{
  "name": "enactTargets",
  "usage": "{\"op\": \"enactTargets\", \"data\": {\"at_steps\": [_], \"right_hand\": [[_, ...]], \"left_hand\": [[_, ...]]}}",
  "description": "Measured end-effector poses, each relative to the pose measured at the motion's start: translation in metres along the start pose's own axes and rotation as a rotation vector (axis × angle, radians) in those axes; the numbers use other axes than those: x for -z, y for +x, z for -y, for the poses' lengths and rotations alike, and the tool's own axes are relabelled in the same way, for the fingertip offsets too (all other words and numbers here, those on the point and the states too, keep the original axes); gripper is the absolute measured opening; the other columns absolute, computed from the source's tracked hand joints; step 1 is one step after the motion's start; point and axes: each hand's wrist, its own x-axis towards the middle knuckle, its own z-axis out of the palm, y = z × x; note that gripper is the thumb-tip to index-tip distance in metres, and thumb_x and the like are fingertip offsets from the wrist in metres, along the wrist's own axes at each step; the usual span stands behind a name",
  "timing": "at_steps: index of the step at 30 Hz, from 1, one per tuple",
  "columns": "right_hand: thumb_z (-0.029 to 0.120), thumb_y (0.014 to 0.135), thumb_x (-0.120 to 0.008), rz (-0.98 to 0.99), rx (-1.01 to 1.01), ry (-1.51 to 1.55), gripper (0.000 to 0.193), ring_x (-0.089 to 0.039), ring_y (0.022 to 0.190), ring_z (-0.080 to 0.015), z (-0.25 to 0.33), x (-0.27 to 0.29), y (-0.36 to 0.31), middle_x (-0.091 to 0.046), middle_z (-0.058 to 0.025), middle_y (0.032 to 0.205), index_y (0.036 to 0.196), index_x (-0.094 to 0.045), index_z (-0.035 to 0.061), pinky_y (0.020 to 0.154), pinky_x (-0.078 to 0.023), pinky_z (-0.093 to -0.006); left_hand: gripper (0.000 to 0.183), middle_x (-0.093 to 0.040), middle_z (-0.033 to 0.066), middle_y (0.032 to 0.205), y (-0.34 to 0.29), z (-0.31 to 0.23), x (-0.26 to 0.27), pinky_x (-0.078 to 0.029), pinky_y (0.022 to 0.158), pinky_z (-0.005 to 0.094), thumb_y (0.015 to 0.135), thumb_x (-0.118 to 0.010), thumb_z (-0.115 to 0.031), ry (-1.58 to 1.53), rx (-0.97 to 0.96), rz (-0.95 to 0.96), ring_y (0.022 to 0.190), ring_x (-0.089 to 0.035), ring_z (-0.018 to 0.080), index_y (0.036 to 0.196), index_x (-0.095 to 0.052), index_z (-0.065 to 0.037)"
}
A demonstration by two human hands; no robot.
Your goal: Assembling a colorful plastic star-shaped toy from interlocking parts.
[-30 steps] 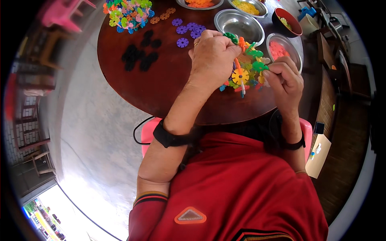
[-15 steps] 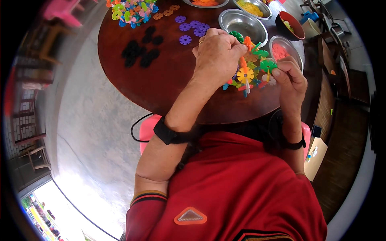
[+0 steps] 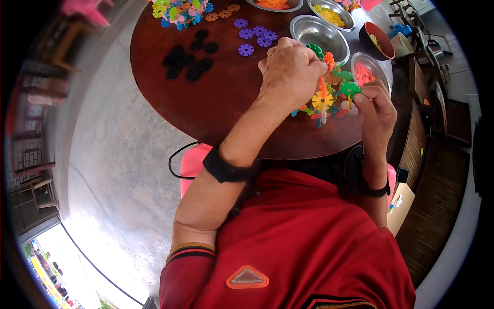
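Note:
On the near part of the round table sits a colourful structure of interlocking notched plastic discs point(image 3: 322, 100), with yellow, orange, green and white pieces showing. My left hand point(image 3: 289, 72) is closed at its upper left side, fingertips by a dark green disc point(image 3: 315, 51) and an orange one; the palm side is hidden. My right hand point(image 3: 380, 107) pinches the edge of a green disc point(image 3: 350, 89) on the structure's right side. Loose purple discs point(image 3: 246, 50) and black discs point(image 3: 177, 61) lie to the left of my left hand.
A bare-bottomed steel bowl point(image 3: 309, 32) stands just beyond my hands, near bowls of pink discs point(image 3: 364, 74), yellow discs point(image 3: 329, 15) and orange discs point(image 3: 272, 4). A red-rimmed dark bowl point(image 3: 383, 51) is at right. Another built disc structure point(image 3: 182, 11) stands far left, near brown discs point(image 3: 225, 14).
The view has shifted slightly, so the table and hands appear a little further right. Both hands keep nearly the same hold on the structure.

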Motion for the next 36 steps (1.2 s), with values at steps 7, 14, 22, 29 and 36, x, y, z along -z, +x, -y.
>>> {"op": "enactTargets", "data": {"at_steps": [7,14,22,29,36], "right_hand": [[0.006,0.075,-0.073,-0.064,0.189,-0.487,0.011,-0.052,0.064,-0.0191,0.019,-0.008,0.002,-0.053,-0.0034,0.068,0.079,-0.063,0.0051,0.070,-0.041,-0.0296],[0.006,0.072,-0.074,-0.134,0.229,-0.535,0.014,-0.054,0.065,-0.0202,0.017,-0.019,-0.003,-0.053,-0.0037,0.068,0.077,-0.061,0.0063,0.071,-0.041,-0.0318],[0.006,0.070,-0.074,-0.207,0.315,-0.506,0.015,-0.055,0.068,-0.0227,0.010,-0.029,-0.006,-0.054,-0.0060,0.072,0.078,-0.061,0.0059,0.070,-0.041,-0.0338],[0.006,0.071,-0.074,-0.221,0.340,-0.483,0.016,-0.055,0.071,-0.0247,0.004,-0.037,-0.003,-0.053,-0.0066,0.073,0.080,-0.061,0.0058,0.071,-0.042,-0.0357],[0.006,0.071,-0.073,-0.230,0.411,-0.475,0.017,-0.054,0.072,-0.0262,0.004,-0.041,-0.001,-0.052,-0.0071,0.074,0.082,-0.060,0.0060,0.072,-0.042,-0.0371]], "left_hand": [[0.027,-0.057,0.0108,0.116,0.003,0.004,0.000,-0.045,0.091,0.0377,0.085,-0.066,-0.028,-0.072,-0.032,0.036,0.106,-0.058,0.0265,0.092,-0.073,-0.003],[0.026,-0.058,0.0126,0.115,-0.002,-0.005,0.004,-0.044,0.092,0.0380,0.086,-0.065,-0.026,-0.007,-0.063,0.090,0.107,-0.056,0.0287,0.091,-0.071,-0.001],[0.022,-0.057,0.0147,0.112,-0.003,-0.002,0.000,-0.043,0.089,0.0390,0.087,-0.062,-0.018,0.056,-0.174,0.068,0.101,-0.057,0.0299,0.089,-0.069,0.003],[0.020,-0.056,0.0125,0.113,-0.002,0.002,0.000,-0.045,0.086,0.0351,0.087,-0.062,-0.012,-0.035,-0.099,0.083,0.099,-0.058,0.0257,0.091,-0.067,0.007],[0.016,-0.057,0.0094,0.115,-0.001,0.008,-0.003,-0.042,0.092,0.0454,0.086,-0.064,-0.020,-0.166,-0.059,0.092,0.112,-0.052,0.0306,0.089,-0.071,-0.006]]}}
